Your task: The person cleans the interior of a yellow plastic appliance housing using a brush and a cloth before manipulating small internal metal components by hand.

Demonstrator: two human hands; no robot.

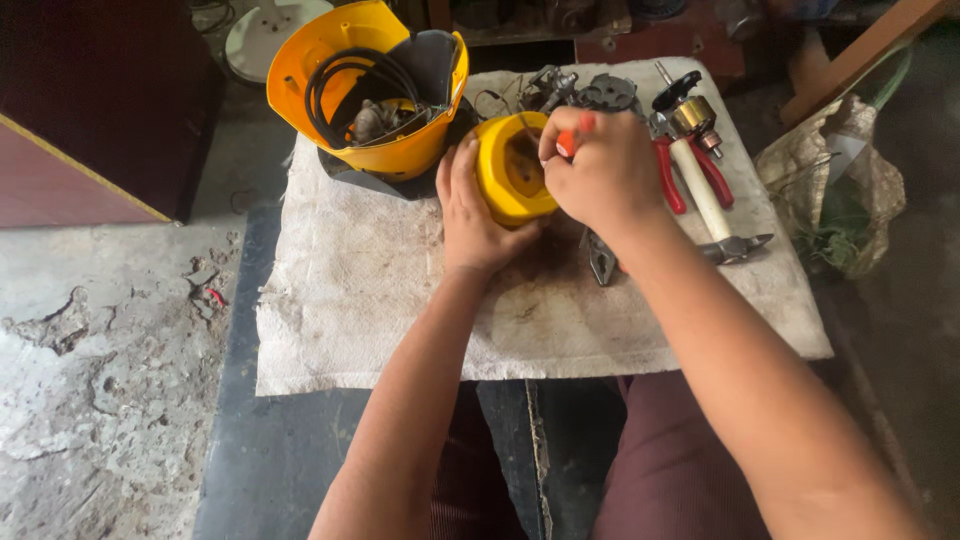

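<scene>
My left hand grips the side of a round yellow plastic part standing on a dirty white cloth. My right hand is closed around a tool with an orange-red handle, held over the hollow of the yellow part. The tool's tip is hidden by my fingers and the part.
A yellow housing with a black cable and parts inside stands at the back left. To the right lie red-handled pliers, a white-handled hammer, a brass fitting and metal parts. A sack sits at the right.
</scene>
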